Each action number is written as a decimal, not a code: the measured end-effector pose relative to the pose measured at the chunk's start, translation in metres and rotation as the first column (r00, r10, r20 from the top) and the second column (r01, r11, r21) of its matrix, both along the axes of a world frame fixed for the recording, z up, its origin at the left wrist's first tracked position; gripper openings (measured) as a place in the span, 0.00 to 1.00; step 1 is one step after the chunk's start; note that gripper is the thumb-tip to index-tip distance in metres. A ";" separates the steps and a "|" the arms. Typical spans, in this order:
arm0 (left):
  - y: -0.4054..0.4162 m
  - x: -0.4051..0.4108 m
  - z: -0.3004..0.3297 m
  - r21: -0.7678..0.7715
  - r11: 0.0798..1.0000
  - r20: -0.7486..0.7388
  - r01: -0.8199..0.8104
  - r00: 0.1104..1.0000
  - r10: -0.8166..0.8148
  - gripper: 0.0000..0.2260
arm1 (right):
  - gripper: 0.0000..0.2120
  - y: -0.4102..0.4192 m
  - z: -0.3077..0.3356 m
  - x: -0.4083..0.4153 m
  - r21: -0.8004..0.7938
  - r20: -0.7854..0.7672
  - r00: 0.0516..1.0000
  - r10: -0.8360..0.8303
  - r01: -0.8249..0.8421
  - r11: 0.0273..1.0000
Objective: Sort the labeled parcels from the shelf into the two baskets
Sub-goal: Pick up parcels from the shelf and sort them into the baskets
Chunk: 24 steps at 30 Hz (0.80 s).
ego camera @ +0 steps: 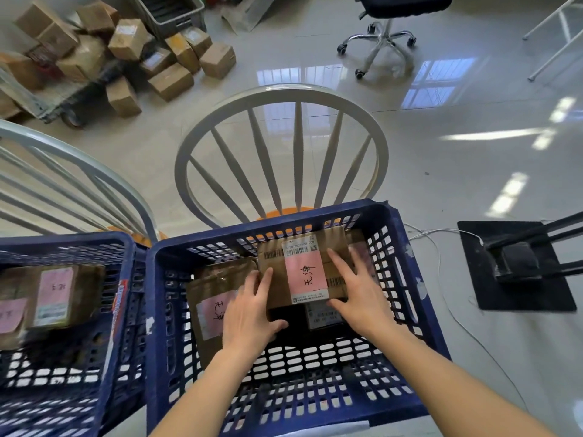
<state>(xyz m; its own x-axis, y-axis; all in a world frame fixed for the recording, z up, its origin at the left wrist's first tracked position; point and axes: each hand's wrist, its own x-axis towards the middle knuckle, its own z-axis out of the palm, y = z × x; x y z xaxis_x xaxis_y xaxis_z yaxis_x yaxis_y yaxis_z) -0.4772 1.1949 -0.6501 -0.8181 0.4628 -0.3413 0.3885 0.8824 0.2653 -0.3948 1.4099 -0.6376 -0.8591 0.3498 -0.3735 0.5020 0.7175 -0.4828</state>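
Your 2 hands are inside the big blue plastic basket with holes point(407, 279), which sits in front of you on a white chair with an orange seat point(277, 152). Between your hands is a brown cardboard parcel with a pink label point(304, 269). It lies flat, on top of other parcels near the far wall of the basket. Your left hand point(252, 313) lies along the parcel's left side, with long straight fingers point(263, 283) on its edge and the thumb tucked under the near edge. Your right hand point(359, 294) lies on the right side of the parcel, fingers straight and spread on top, thumb along the near edge. Both hands press the parcel more than they wrap around it. To the left of it, lower in the same basket, lies a second brown parcel with a pink label point(214, 298), partly under your left hand. A small box with a white printed label point(321, 316) peeks out from under the top parcel. On your left stands another blue plastic basket point(120, 310), touching the first one, with brown labeled parcels point(60, 298) inside. Far back on the shiny floor lies a pile of brown cardboard boxes point(126, 52), and a black office chair on wheels point(378, 36) stands well apart from it.
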 end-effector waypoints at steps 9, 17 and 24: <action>-0.043 0.031 -0.018 -0.125 0.988 -0.063 0.092 0.993 -0.101 0.63 | 0.50 -0.005 0.006 -0.001 -0.055 0.000 1.000 0.013 -0.013 0.998; -0.047 0.020 -0.019 -0.053 0.998 -0.045 0.037 0.998 -0.039 0.57 | 0.49 -0.005 0.004 -0.001 -0.044 0.006 1.000 0.004 -0.004 0.999; -0.045 -0.003 -0.018 -0.001 0.999 -0.016 0.042 0.999 -0.042 0.57 | 0.49 -0.007 0.003 -0.001 -0.032 0.005 1.000 -0.007 0.007 0.999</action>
